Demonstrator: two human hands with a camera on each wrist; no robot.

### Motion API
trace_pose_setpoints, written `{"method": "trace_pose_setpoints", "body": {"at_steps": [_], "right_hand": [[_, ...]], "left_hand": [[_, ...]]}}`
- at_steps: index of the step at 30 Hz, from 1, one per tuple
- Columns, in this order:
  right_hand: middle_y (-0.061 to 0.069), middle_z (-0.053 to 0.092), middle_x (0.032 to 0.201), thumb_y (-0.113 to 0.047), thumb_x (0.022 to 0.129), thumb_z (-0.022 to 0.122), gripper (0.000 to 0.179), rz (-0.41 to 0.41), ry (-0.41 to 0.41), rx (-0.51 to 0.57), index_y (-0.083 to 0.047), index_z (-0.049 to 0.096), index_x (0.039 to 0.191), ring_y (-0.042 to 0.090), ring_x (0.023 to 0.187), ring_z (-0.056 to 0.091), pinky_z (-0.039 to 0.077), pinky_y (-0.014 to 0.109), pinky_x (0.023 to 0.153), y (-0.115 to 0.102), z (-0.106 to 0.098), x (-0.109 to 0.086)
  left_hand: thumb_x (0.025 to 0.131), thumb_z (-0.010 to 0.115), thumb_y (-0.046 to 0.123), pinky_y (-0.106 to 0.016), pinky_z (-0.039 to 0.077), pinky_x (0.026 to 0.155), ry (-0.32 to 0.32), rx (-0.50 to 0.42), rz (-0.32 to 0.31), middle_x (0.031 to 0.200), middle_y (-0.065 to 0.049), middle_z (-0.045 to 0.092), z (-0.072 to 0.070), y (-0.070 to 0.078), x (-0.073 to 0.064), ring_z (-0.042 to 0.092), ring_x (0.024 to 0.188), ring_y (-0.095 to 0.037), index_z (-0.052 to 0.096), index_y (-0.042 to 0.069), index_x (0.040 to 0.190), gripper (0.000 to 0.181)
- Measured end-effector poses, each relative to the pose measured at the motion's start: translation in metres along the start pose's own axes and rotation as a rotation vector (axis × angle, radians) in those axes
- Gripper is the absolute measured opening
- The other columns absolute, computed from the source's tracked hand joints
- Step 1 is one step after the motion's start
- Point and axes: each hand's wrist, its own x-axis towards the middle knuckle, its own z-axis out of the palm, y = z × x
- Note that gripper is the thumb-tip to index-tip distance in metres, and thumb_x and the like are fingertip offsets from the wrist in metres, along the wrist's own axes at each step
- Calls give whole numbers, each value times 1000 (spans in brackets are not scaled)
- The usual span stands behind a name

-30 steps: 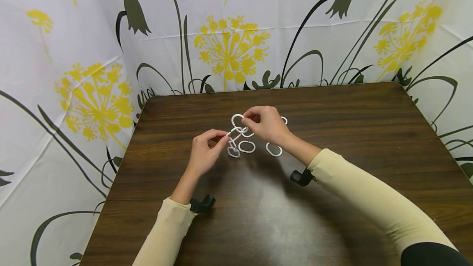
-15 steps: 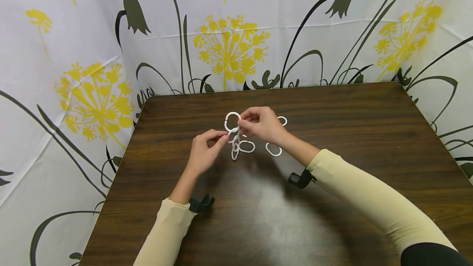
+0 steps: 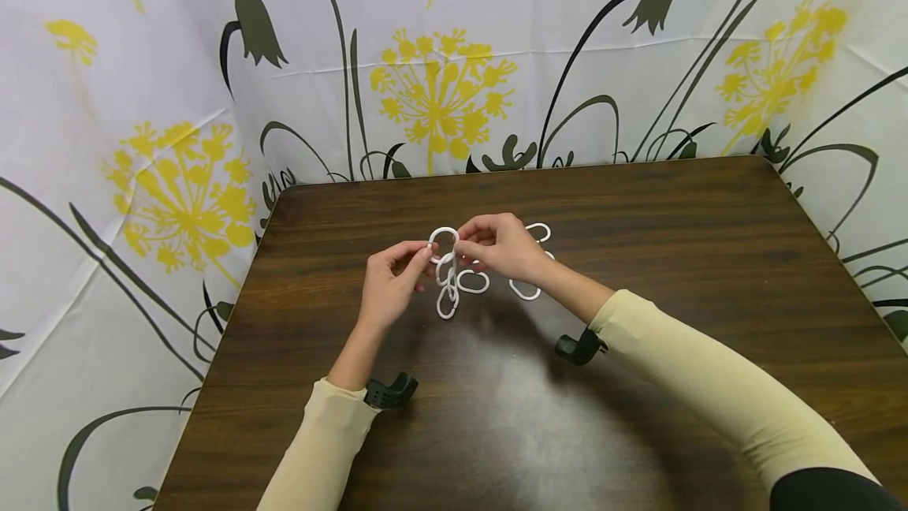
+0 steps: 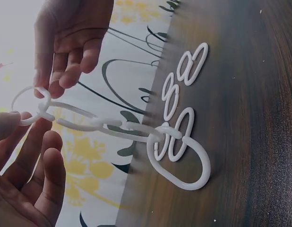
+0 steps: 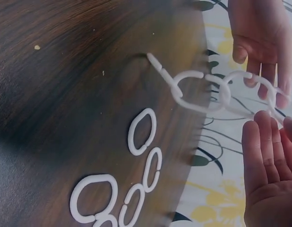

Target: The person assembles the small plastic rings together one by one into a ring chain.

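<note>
Between my hands is the top link of a white plastic chain. My left hand pinches the left side of this link between thumb and fingertips. On its right side, the thumb and forefinger of my right hand pinch it too. Several joined links hang down from it, and the lowest link dangles near the tabletop in the left wrist view. The links appear C-shaped, each with a small gap. In the right wrist view, the hanging part of the chain stretches away from both hands.
Loose white links lie on the dark wooden table: one link just behind the chain, another link beside the right forearm, more partly behind the right hand. A floral curtain hangs behind the table's far edge.
The top link has shifted slightly left and down, and the left hand's fingers have moved up onto its side. The chain, earlier bunched, now hangs lower. The right hand has moved slightly down.
</note>
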Motion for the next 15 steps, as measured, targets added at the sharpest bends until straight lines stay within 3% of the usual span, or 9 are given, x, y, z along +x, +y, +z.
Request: {"method": "trace_pose_setpoints", "body": {"at_steps": [3, 7, 10, 15], "right_hand": [[15, 71, 83, -4, 90, 69, 11, -25, -29, -90, 3, 70, 99, 32, 73, 69, 57, 39, 64, 6, -2, -1], [6, 72, 86, -4, 90, 67, 12, -102, -100, -371, -1, 73, 100, 19, 74, 66, 53, 29, 68, 23, -5, -4], [4, 72, 92, -4, 88, 68, 14, -194, -167, -597, -3, 75, 101, 16, 82, 66, 52, 32, 77, 39, -3, -8], [6, 69, 102, -4, 87, 68, 24, -284, -264, -823, -5, 73, 110, 22, 96, 65, 51, 38, 85, 57, 2, -14]], "left_hand": [[95, 62, 0, -32, 51, 51, 5, 4, -2, 96, -28, 68, 0, -1, 0, 63, 71, -29, 67, -14, 104, 18], [95, 62, 1, -32, 51, 51, 10, 3, -12, 97, -27, 68, 0, -3, 0, 64, 72, -29, 68, -13, 104, 18], [95, 62, 1, -30, 51, 51, 10, 0, -18, 98, -25, 69, 0, -4, 0, 64, 72, -30, 68, -13, 104, 18], [95, 62, 1, -29, 50, 52, 2, 7, -22, 97, -22, 70, 0, -4, 0, 62, 74, -38, 68, -14, 104, 19]]}}
